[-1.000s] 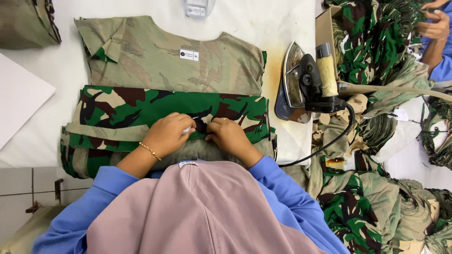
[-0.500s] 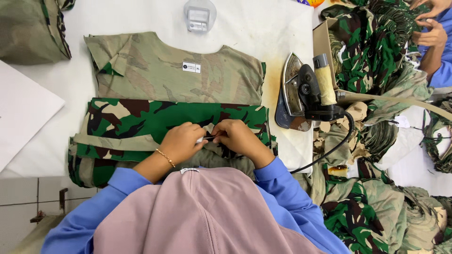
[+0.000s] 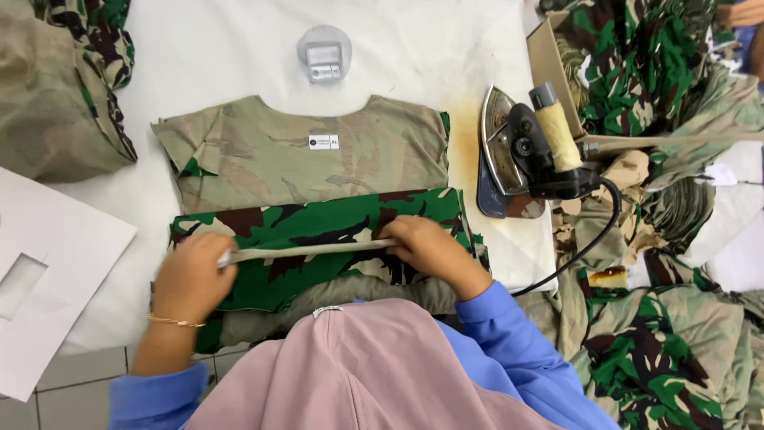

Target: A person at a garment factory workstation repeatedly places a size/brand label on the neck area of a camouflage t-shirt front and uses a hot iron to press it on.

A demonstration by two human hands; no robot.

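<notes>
Hands are spread apart on a camouflage shirt [image 3: 318, 231] laid flat at the near edge of the white counter [image 3: 215, 64]. A pale folded strip of the shirt [image 3: 310, 250] is pinched at its ends by the left hand [image 3: 191, 275] and the right hand [image 3: 426, 247]. An iron [image 3: 517, 155] is stood by the counter's right edge, and a white card [image 3: 48, 271] is seen at the left edge.

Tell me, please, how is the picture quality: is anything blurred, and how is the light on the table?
Head view: the left hand is smeared by motion blur; the right hand, the camouflage shirt and the iron are sharp. Light is even and soft, with only faint shadows on the white table. No strong glare shows.
</notes>
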